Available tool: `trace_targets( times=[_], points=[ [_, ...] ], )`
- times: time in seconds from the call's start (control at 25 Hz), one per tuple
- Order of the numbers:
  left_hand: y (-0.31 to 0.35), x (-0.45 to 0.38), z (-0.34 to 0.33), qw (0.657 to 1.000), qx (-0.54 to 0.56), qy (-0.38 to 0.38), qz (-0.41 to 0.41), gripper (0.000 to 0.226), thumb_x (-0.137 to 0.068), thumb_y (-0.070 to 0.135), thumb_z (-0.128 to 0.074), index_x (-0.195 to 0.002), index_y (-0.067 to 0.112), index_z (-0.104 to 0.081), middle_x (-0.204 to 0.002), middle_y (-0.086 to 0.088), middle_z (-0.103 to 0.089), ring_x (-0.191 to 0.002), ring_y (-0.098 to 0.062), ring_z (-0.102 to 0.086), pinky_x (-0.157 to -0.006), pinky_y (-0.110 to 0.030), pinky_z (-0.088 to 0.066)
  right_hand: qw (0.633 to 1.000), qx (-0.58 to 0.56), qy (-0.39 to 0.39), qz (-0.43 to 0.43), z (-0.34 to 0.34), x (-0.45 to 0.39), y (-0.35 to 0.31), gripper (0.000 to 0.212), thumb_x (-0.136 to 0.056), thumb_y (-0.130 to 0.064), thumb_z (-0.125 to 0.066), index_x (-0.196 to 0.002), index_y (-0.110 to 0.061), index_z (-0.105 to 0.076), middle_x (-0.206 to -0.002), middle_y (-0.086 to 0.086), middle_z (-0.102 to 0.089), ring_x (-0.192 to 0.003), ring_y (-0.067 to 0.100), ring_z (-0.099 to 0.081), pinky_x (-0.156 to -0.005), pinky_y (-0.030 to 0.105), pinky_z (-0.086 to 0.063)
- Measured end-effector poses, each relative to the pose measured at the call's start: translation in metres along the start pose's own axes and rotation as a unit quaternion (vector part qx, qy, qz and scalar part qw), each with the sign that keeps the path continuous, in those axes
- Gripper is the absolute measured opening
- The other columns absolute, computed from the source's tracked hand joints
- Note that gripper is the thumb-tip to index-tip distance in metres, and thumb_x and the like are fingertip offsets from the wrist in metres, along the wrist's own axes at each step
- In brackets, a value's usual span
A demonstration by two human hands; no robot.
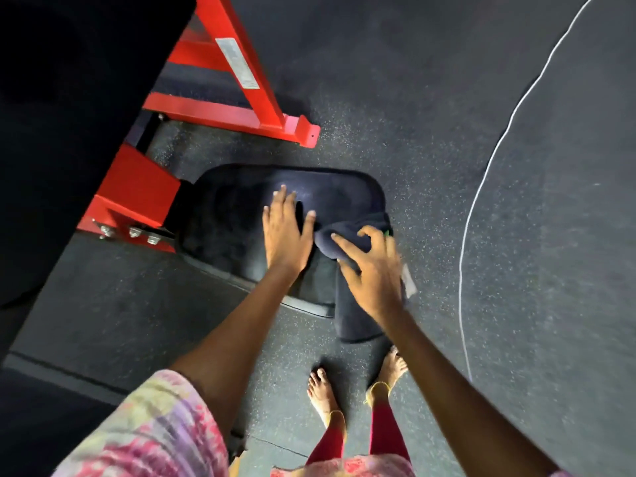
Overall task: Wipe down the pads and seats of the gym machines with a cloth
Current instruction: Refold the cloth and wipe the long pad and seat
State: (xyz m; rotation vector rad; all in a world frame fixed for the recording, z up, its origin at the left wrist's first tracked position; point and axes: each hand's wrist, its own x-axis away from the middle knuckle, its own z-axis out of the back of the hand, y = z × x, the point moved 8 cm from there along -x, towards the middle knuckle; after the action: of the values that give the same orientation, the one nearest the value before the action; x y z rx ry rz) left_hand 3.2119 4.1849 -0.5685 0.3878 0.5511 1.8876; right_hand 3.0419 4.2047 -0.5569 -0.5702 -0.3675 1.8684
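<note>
A black padded seat [227, 215] of a red gym machine sits low in the middle of the head view. My left hand [284, 232] lies flat on the seat with its fingers straight and spread. Just to its right, my right hand [370, 266] grips a dark navy cloth [354, 315]. The cloth is bunched at the seat's right edge and hangs down over the seat's front corner toward the floor.
The red steel frame [220, 111] of the machine stands behind and left of the seat, with bolts at its base. A large black pad [69, 98] fills the upper left. A white cord [481, 187] curves across the dark rubber floor at right. My bare feet [323, 390] stand below the seat.
</note>
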Motion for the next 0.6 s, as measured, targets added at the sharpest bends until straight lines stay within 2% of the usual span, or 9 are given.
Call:
trace_targets(
  times=[0.08,0.12,0.2,0.24,0.32,0.4,0.52,0.6],
  points=[
    [0.019,0.000,-0.017,0.999,-0.027,-0.024,0.012,0.048,-0.100,0.031,-0.035,-0.145,0.015,-0.031,-0.156,0.000,-0.019,-0.145,-0.016,-0.010,-0.116,-0.037,0.001,0.983,-0.124,0.041,-0.126,-0.005,0.040,0.002,0.042,-0.084,-0.034,-0.050,-0.124,-0.032,-0.060,-0.118,0.014,-0.048,-0.103,0.031,-0.046,-0.089,0.036,-0.041],
    [0.023,0.000,-0.022,0.998,-0.052,-0.032,0.015,0.047,-0.101,0.031,-0.032,-0.146,0.019,-0.029,-0.156,0.003,-0.017,-0.145,-0.014,-0.007,-0.116,-0.036,0.003,0.972,-0.166,0.058,-0.158,-0.007,0.057,0.002,0.041,-0.085,-0.033,-0.050,-0.124,-0.029,-0.060,-0.116,0.016,-0.047,-0.104,0.027,-0.044,-0.095,0.029,-0.035],
    [0.023,0.000,-0.025,0.997,-0.072,-0.037,0.018,0.045,-0.102,0.030,-0.028,-0.146,0.022,-0.028,-0.156,0.006,-0.017,-0.145,-0.012,-0.005,-0.116,-0.035,0.004,0.955,-0.215,0.091,-0.182,-0.007,0.051,0.013,0.040,-0.086,-0.031,-0.052,-0.123,-0.021,-0.062,-0.110,0.015,-0.044,-0.103,0.020,-0.041,-0.099,0.012,-0.026],
    [0.023,-0.001,-0.025,0.996,-0.074,-0.037,0.020,0.045,-0.102,0.031,-0.028,-0.146,0.023,-0.028,-0.157,0.006,-0.016,-0.145,-0.012,-0.004,-0.116,-0.035,0.004,0.945,-0.238,0.102,-0.200,-0.008,0.033,0.026,0.039,-0.086,-0.031,-0.053,-0.122,-0.018,-0.063,-0.108,0.013,-0.042,-0.102,0.018,-0.041,-0.098,0.009,-0.025],
    [0.023,-0.002,-0.026,0.995,-0.085,-0.040,0.026,0.047,-0.101,0.033,-0.029,-0.147,0.023,-0.025,-0.158,0.005,-0.010,-0.145,-0.013,-0.002,-0.116,-0.037,0.005,0.929,-0.255,0.101,-0.249,-0.010,-0.007,0.049,0.039,-0.087,-0.030,-0.056,-0.122,-0.014,-0.063,-0.107,0.006,-0.036,-0.100,0.019,-0.042,-0.095,0.016,-0.031],
    [0.023,-0.002,-0.028,0.994,-0.096,-0.036,0.035,0.049,-0.101,0.036,-0.029,-0.148,0.023,-0.022,-0.158,0.003,-0.005,-0.145,-0.014,0.001,-0.114,-0.041,0.010,0.928,-0.254,0.092,-0.257,-0.011,-0.028,0.058,0.041,-0.086,-0.029,-0.056,-0.124,-0.016,-0.062,-0.108,0.006,-0.034,-0.101,0.024,-0.045,-0.092,0.018,-0.032],
    [0.023,0.000,-0.032,0.992,-0.105,-0.050,0.045,0.051,-0.101,0.040,-0.025,-0.149,0.024,-0.018,-0.158,0.004,-0.003,-0.145,-0.013,0.004,-0.115,-0.045,0.011,0.932,-0.241,0.088,-0.256,-0.009,0.002,0.044,0.042,-0.086,-0.026,-0.059,-0.128,-0.022,-0.059,-0.115,0.012,-0.040,-0.105,0.020,-0.041,-0.094,0.005,-0.021],
    [0.022,0.001,-0.032,0.991,-0.108,-0.056,0.048,0.051,-0.101,0.041,-0.023,-0.149,0.025,-0.017,-0.158,0.004,-0.004,-0.145,-0.013,0.005,-0.116,-0.045,0.009,0.931,-0.241,0.055,-0.268,-0.011,0.034,0.026,0.042,-0.087,-0.021,-0.062,-0.129,-0.028,-0.057,-0.120,0.012,-0.040,-0.109,0.019,-0.040,-0.095,0.006,-0.021]
  ],
)
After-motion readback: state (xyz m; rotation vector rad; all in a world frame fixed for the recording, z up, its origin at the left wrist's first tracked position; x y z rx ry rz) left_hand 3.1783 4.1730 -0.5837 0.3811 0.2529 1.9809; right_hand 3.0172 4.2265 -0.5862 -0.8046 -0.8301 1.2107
